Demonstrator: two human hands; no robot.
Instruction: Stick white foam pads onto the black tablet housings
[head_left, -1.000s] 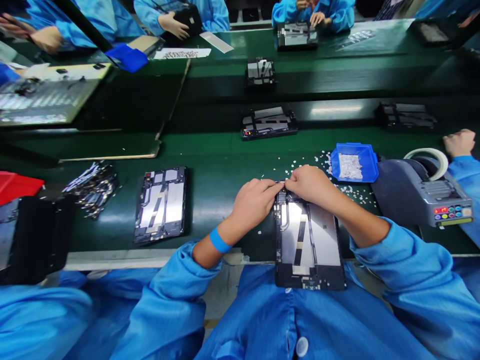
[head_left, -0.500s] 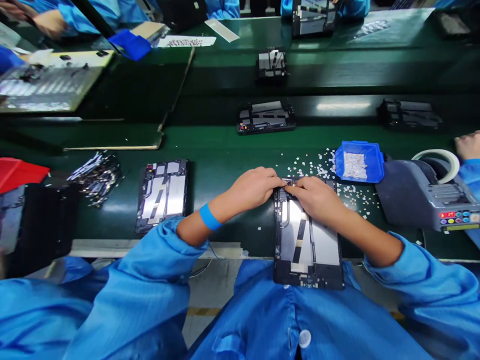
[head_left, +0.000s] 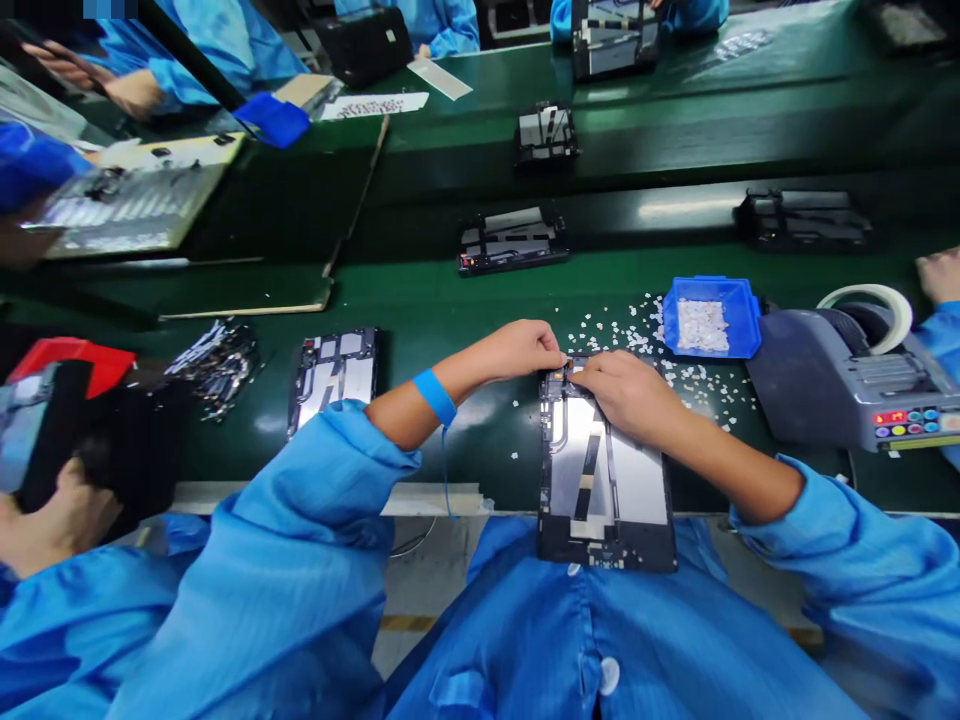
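An opened tablet (head_left: 607,480) with bare silver battery plates and black ribbon cables lies in front of me, its near end past the table edge against my smock. My left hand (head_left: 517,350) is at its upper left corner, thumb and forefinger pinched together; anything between them is too small to make out. My right hand (head_left: 626,395) lies over the upper right part, closed on the tablet, fingertips near small parts at its top. A blue strap (head_left: 435,397) with a cord circles my left wrist.
Right: a blue bin (head_left: 712,345) of small white pieces, scattered white pieces (head_left: 705,385), and a grey tape dispenser (head_left: 817,390). Left: another opened tablet (head_left: 337,375), a pile of thin strips (head_left: 217,365), a red bin (head_left: 82,355) and a co-worker's hand (head_left: 64,515). More tablets (head_left: 514,240) lie beyond.
My left hand has shifted slightly left, opening a gap from my right fingertips. My right hand stays on the tablet. A co-worker's hand has appeared at lower left, and the view has shifted slightly.
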